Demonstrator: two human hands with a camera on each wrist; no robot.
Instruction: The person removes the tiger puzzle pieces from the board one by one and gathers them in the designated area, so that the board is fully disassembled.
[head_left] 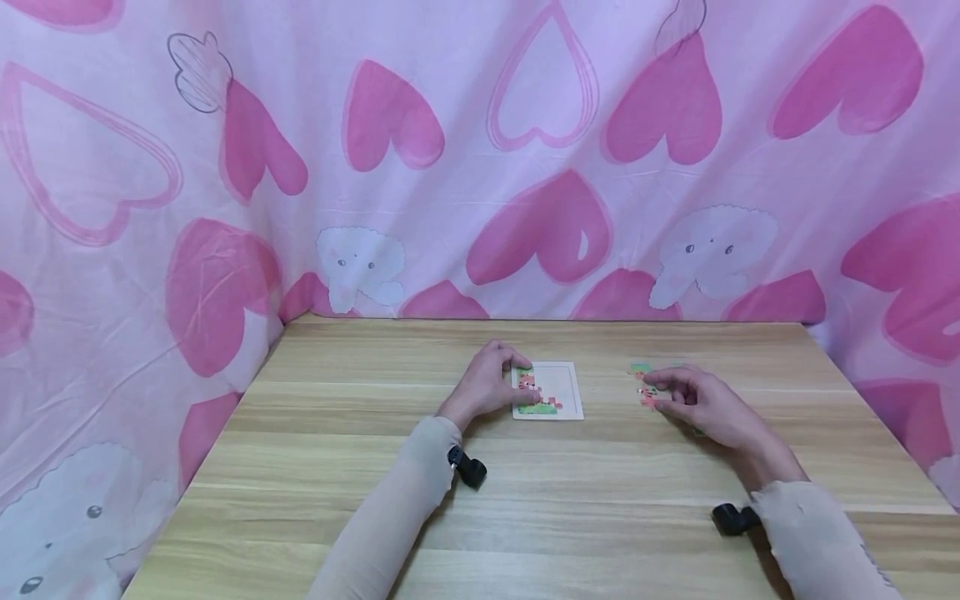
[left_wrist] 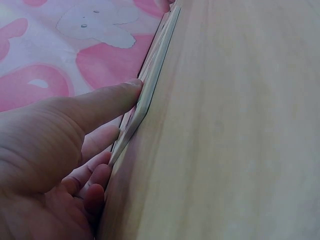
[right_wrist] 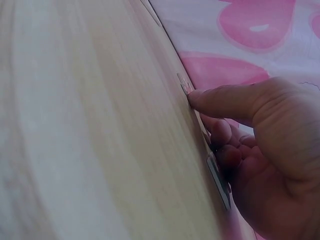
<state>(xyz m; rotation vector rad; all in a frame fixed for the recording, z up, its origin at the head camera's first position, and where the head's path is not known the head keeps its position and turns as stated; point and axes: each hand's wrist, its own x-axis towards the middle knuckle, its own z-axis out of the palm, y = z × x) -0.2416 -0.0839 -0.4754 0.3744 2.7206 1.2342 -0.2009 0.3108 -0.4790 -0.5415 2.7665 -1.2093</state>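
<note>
Beige sleeve (head_left: 393,512) foremost, left fingers (left_wrist: 101,141) grip a tray (head_left: 566,383) holding puzzle pieces (head_left: 538,409).

In the head view, the lower half of the frame is taken up by the desk (head_left: 570,517), with a curtain (head_left: 457,192) hung behind it and along both sides. A tray (head_left: 567,385) is placed on the desk just right of centre, with joined pieces (head_left: 538,409) set inside along its left and lower edges. The tray's left side is overlapped by the left fingers (head_left: 517,360). Farther right, apart from the tray, a loose piece (head_left: 647,396) is flanked by the right fingers (head_left: 663,377), and another piece (head_left: 641,367) is laid just behind it
</note>
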